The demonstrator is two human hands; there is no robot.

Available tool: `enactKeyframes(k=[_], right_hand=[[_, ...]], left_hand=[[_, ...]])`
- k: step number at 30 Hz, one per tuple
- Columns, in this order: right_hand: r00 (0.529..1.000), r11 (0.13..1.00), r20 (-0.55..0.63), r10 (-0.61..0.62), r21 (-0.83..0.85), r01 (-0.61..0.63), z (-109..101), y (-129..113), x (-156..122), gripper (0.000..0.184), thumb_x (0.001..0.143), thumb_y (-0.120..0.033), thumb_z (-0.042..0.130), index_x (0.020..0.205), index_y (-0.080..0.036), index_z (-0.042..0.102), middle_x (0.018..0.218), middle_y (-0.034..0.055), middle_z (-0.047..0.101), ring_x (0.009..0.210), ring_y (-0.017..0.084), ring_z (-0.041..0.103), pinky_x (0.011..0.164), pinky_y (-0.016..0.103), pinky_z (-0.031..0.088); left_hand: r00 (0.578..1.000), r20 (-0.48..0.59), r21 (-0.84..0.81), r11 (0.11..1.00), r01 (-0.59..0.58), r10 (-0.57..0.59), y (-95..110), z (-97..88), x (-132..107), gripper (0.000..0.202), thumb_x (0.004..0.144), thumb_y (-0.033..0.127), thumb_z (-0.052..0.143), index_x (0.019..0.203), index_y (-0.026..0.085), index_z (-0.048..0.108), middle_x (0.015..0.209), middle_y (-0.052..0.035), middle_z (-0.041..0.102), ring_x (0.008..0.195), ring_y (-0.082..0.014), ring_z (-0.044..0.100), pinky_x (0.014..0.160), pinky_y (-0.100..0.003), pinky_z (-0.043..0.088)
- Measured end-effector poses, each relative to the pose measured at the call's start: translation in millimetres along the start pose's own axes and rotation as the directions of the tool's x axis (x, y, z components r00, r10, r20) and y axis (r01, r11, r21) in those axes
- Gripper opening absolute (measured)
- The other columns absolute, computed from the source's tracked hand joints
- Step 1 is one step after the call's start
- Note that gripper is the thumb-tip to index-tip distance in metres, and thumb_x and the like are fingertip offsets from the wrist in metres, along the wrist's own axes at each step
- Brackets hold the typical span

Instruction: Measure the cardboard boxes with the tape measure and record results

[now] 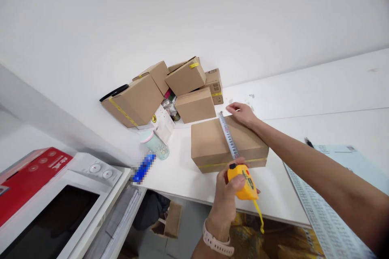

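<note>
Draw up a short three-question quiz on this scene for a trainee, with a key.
1. Which hand grips the yellow tape measure?
2. Look at the pale wrist strap. True or false: it is worn on the right wrist.
3. Fill in: the drawn-out blade extends over the top of a ____.

Key:
1. The left hand.
2. False; it is on the left wrist.
3. Cardboard box.
</note>
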State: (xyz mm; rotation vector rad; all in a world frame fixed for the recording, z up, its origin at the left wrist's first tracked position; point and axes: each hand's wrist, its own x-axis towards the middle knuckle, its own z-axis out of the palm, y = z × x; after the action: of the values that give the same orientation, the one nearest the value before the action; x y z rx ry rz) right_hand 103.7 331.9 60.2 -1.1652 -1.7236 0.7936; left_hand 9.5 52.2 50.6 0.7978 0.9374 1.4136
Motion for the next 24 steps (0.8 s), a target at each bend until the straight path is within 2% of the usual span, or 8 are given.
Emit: enactKeyframes(k=[2,5,7,10,12,14,20,24], right_hand=[[0.988,0.996,-0.143,0.050,0.078,-0.039,-15,7,-13,0.040,0.093,-0.049,0.048,0.106,-0.018,0.071,0.113,0.0117,0.075,0.105,0.026,0.065,0.093,0.039,0.049],[0.954,0.977,-0.244,0.174,0.166,-0.136,-40,27,-52,0.043,0.094,-0.050,0.046,0.112,-0.018,0.068,0.111,0.0149,0.073,0.105,0.029,0.065,0.092,0.043,0.051],[0.948,0.959,-0.209,0.239,0.206,-0.196,-52,42,-86,0.044,0.093,-0.053,0.049,0.109,-0.017,0.068,0.101,0.0140,0.074,0.097,0.028,0.068,0.085,0.042,0.055],[0.967,0.937,-0.039,0.253,0.259,-0.235,-61,54,-132,0.060,0.096,-0.064,0.043,0.134,-0.021,0.060,0.096,0.0087,0.073,0.087,0.025,0.069,0.080,0.040,0.057],[0.980,0.945,0.060,0.190,0.258,-0.200,-64,49,-149,0.065,0.097,-0.067,0.040,0.148,-0.027,0.050,0.100,0.0057,0.072,0.087,0.023,0.068,0.083,0.039,0.056],[0.989,0.968,0.084,0.121,0.211,-0.136,-67,37,-153,0.065,0.095,-0.069,0.045,0.146,-0.031,0.053,0.099,0.0041,0.070,0.084,0.022,0.066,0.082,0.038,0.056],[0.974,0.996,0.211,-0.078,-0.021,0.085,-61,-6,-128,0.047,0.089,-0.066,0.058,0.104,-0.026,0.076,0.090,0.0060,0.067,0.078,0.022,0.063,0.074,0.037,0.054],[0.973,0.976,0.178,-0.147,-0.133,0.171,-48,-7,-130,0.040,0.092,-0.061,0.053,0.093,-0.028,0.075,0.092,0.0059,0.067,0.073,0.021,0.065,0.073,0.038,0.054]], left_hand=[[0.987,-0.054,0.095,0.985,-0.146,0.152,3,-17.4,-13,0.069,0.067,0.052,0.084,0.126,0.020,0.068,0.120,-0.0127,0.066,0.073,-0.0219,0.069,0.066,-0.038,0.061],[0.892,-0.184,0.280,0.892,-0.355,0.412,8,-57.3,-28,0.067,0.072,0.050,0.083,0.131,0.026,0.065,0.133,-0.0131,0.061,0.097,-0.0303,0.070,0.078,-0.039,0.060],[0.833,-0.258,0.321,0.856,-0.405,0.490,10,-85.0,-28,0.065,0.073,0.049,0.083,0.132,0.028,0.064,0.137,-0.0118,0.059,0.108,-0.0334,0.068,0.083,-0.039,0.059],[0.849,-0.262,0.269,0.880,-0.392,0.458,11,-112.6,-17,0.063,0.073,0.054,0.081,0.127,0.025,0.068,0.129,-0.0122,0.063,0.101,-0.0321,0.070,0.079,-0.038,0.059],[0.875,-0.221,0.227,0.896,-0.382,0.430,14,-117.4,-8,0.064,0.072,0.059,0.079,0.123,0.022,0.070,0.121,-0.0129,0.066,0.091,-0.0300,0.071,0.077,-0.040,0.059],[0.890,-0.181,0.189,0.903,-0.386,0.418,22,-112.6,-1,0.067,0.070,0.063,0.077,0.122,0.021,0.071,0.118,-0.0126,0.067,0.084,-0.0273,0.071,0.079,-0.043,0.059],[0.900,-0.040,0.172,0.891,-0.421,0.433,54,-85.9,24,0.069,0.068,0.066,0.074,0.119,0.020,0.072,0.117,-0.0140,0.069,0.087,-0.0300,0.070,0.077,-0.044,0.059],[0.868,-0.049,0.225,0.852,-0.473,0.495,65,-101.0,35,0.068,0.065,0.057,0.082,0.122,0.022,0.071,0.118,-0.0121,0.069,0.086,-0.0287,0.071,0.072,-0.038,0.059]])
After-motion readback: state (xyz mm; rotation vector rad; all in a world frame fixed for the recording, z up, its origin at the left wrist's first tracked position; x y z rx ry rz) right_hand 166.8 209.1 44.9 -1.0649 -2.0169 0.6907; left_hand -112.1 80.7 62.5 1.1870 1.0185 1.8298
